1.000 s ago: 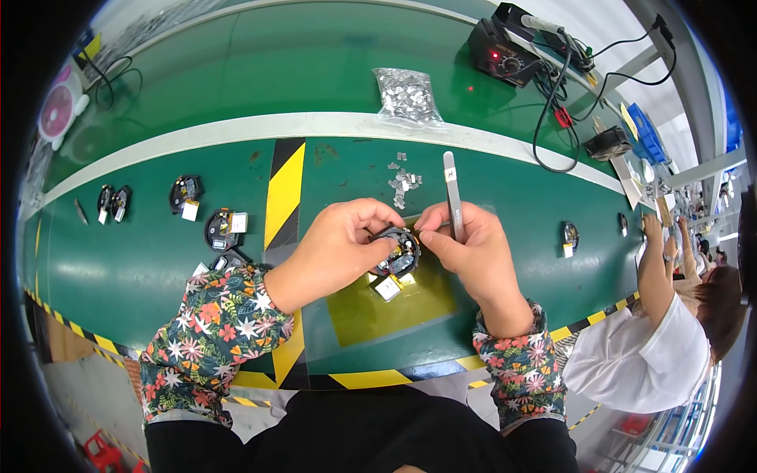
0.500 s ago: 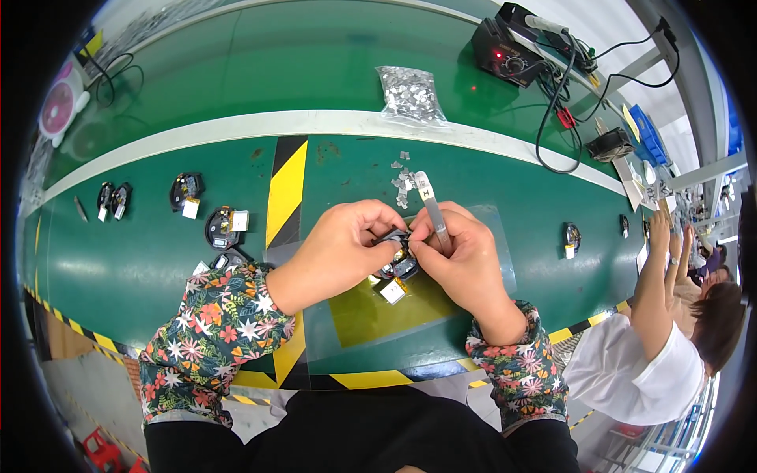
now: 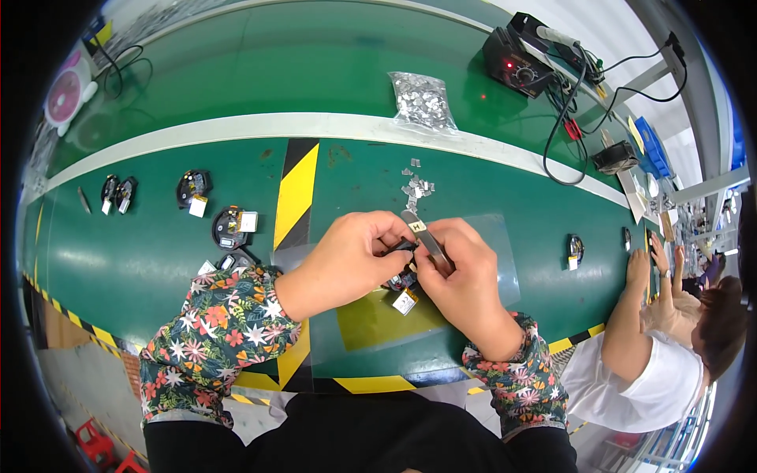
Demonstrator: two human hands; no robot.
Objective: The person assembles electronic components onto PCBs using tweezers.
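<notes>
While right hand [image 3: 464, 274] grips tweezers [image 3: 430, 243] — long axis diagonal, rounded end up-left.

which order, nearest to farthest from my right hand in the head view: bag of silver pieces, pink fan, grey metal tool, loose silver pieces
1. Grey metal tool: in the right hand's grip.
2. Loose silver pieces: just beyond the hand.
3. Bag of silver pieces: farther back, past the white strip.
4. Pink fan: far left.
</notes>
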